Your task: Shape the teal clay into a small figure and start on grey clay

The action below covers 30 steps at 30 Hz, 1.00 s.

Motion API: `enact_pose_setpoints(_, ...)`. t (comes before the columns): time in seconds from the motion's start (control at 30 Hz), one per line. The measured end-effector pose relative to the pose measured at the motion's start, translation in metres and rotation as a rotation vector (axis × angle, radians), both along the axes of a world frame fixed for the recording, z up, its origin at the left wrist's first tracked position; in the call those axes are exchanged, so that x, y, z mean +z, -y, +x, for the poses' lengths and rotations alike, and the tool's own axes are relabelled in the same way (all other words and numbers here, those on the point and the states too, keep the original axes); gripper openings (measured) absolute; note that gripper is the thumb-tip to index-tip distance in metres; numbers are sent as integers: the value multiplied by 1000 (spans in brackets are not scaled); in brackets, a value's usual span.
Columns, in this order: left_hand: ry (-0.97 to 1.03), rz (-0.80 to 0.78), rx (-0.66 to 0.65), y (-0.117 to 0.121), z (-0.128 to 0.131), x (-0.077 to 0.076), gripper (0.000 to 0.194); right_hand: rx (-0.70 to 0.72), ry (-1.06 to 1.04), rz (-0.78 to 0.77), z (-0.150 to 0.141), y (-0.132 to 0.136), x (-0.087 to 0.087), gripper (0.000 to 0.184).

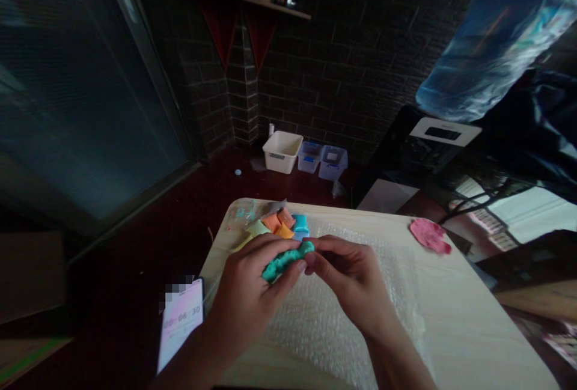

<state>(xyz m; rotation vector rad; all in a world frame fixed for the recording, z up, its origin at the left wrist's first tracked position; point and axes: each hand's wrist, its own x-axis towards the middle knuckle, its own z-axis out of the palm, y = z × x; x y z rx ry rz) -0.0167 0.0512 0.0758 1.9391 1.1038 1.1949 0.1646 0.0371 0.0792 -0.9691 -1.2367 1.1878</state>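
Note:
A lumpy green roll of modelling clay (285,262) is held between my two hands above the table. My left hand (252,279) wraps around its length, thumb on the near side and fingers on the far side. At the clay's right end, my right hand (347,273) pinches it between thumb and fingertips. Just beyond my hands lie several small packets of coloured clay (285,231), in orange, yellow, pale green and blue. Under my hands a sheet of bubble wrap (333,330) covers part of the table.
A flattened pink clay piece (430,235) lies at the table's (473,318) far right edge. To the left is a phone (181,321) showing a timer. Plastic bins (282,152) stand on the floor by the brick wall. A water dispenser (433,137) with a large bottle rises at the right.

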Motion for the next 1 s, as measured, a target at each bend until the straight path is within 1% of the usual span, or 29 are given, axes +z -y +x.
enact_pose_setpoints(0.13, -50, 99, 27, 1, 1, 1, 13, 9, 49, 18, 0, 2, -2, 17)
enact_pose_setpoints(0.23, -21, 80, 17, 1, 1, 2, 9, 27, 33, 13, -1, 3, -2, 15)
enact_pose_setpoints(0.33, 60, -19, -20, 1, 1, 4, 10, 61, -24, -29, -2, 3, -3, 12)
enact_pose_setpoints(0.5, 235, -286, -84, 0, 2, 4, 21, 92, -162, -130, -3, 0, -10, 11)
enact_pose_setpoints(0.67, 397, -486, -112, 1, 4, 0, 25, 145, -295, -162, -8, 1, -7, 10)
enact_pose_setpoints(0.8, 597, -661, -91, 2, 6, -4, 23, 223, -447, -214, -13, 3, -5, 9)
enact_pose_setpoints(0.83, 634, -679, -105, 2, 7, -4, 23, 233, -471, -224, -13, 3, -6, 10)
enact_pose_setpoints(0.9, 661, -664, -199, 1, 7, -1, 23, 233, -482, -220, -13, 2, -7, 13)
enact_pose_setpoints(0.97, 620, -616, -291, 0, 6, 5, 20, 224, -446, -175, -10, 1, -8, 18)
enact_pose_setpoints(1.0, 584, -594, -310, -1, 5, 8, 18, 217, -414, -146, -9, 1, -8, 21)
